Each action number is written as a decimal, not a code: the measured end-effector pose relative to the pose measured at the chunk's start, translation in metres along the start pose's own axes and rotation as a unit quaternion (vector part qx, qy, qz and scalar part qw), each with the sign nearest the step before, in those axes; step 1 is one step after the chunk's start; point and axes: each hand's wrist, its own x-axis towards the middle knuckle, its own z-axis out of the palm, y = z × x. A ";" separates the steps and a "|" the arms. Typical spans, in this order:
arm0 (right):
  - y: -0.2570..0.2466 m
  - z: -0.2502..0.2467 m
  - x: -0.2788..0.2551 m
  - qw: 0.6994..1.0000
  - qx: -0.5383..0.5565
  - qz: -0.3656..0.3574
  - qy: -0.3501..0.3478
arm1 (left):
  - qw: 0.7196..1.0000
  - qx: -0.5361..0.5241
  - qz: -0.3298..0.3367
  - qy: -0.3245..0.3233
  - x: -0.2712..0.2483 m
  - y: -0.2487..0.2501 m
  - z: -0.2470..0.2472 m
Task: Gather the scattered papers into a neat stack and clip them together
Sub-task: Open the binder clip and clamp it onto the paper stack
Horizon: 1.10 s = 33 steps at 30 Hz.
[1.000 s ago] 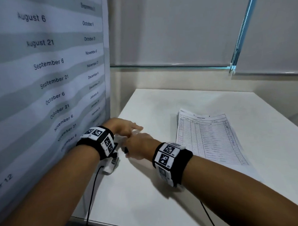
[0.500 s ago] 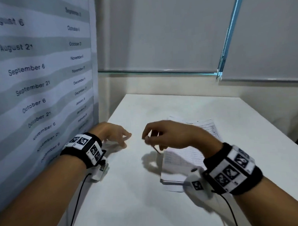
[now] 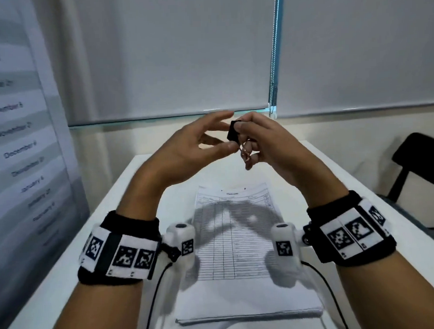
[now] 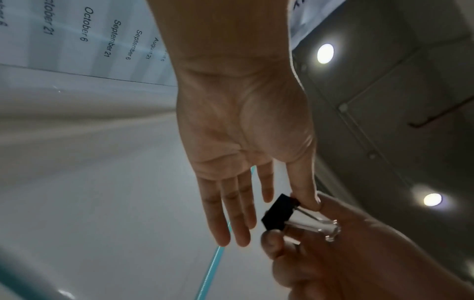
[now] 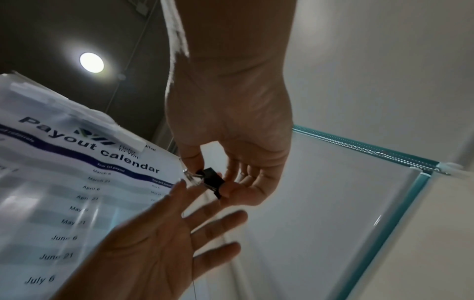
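A black binder clip (image 3: 233, 133) with silver wire handles is held up in the air, above a stack of printed forms (image 3: 234, 237) that lies on the white table (image 3: 211, 179). My right hand (image 3: 244, 134) pinches the clip between thumb and fingers; the right wrist view shows the clip (image 5: 211, 180) in that pinch. My left hand (image 3: 219, 132) is beside it with straight, spread fingers. In the left wrist view its thumb tip (image 4: 314, 203) touches one wire handle of the clip (image 4: 278, 216).
A large payout calendar poster (image 3: 18, 146) stands along the table's left side. Roller blinds with a bead chain (image 3: 272, 88) cover the far wall. A dark chair (image 3: 417, 162) sits off the table's right edge. Cables hang from both wrist cameras.
Both hands left the table's left side and rose above the paper stack. My right hand now holds the binder clip up, and my left hand has joined it.
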 end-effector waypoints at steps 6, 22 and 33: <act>0.000 -0.008 0.003 0.998 0.020 -0.007 0.061 | 0.993 0.078 0.057 0.070 0.008 0.024 0.024; -0.007 -0.009 -0.006 0.996 -0.041 -0.050 0.069 | 0.987 0.122 0.084 0.057 -0.007 0.032 0.023; -0.003 -0.020 -0.010 0.998 -0.027 -0.058 -0.029 | 0.983 0.142 0.109 0.040 -0.006 0.021 0.018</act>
